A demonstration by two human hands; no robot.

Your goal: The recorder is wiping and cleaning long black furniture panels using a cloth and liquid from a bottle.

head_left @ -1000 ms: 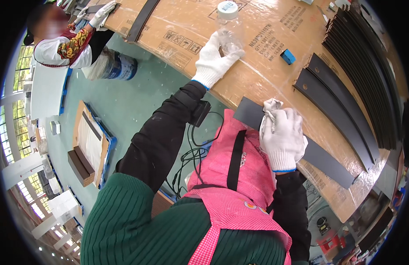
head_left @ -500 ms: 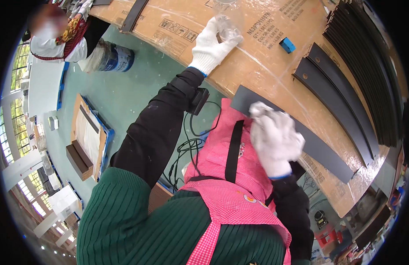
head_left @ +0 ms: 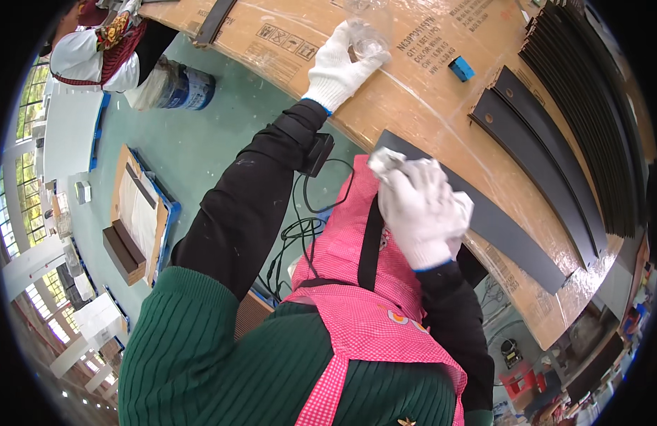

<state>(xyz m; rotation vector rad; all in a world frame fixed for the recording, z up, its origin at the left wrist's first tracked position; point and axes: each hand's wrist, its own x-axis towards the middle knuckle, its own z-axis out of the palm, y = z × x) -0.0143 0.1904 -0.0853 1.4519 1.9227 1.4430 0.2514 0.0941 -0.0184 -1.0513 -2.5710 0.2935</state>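
My left hand (head_left: 342, 67), in a white knit glove, is closed around a clear plastic bottle (head_left: 371, 44) that rests on its side or tilted over the cardboard-covered table; I cannot tell which. At the near edge lies a long dark grey panel (head_left: 513, 231). My right hand (head_left: 424, 209), also gloved in white, is closed at this panel's left end, with a crumpled white rag (head_left: 386, 160) showing at its fingertips. The hand covers part of the panel's near edge.
Two dark panels with holes (head_left: 545, 156) lie farther right, beside a tall row of stacked dark panels (head_left: 587, 106). A small blue block (head_left: 461, 69) sits on the cardboard (head_left: 428, 128). Another dark strip (head_left: 216, 21) lies far left, near a co-worker (head_left: 101, 53). Black cables (head_left: 300, 231) hang below the table edge.
My right hand has moved left along the panel to its end, and the rag at its fingertips now shows. The left hand stays on the bottle. The co-worker has shifted slightly.
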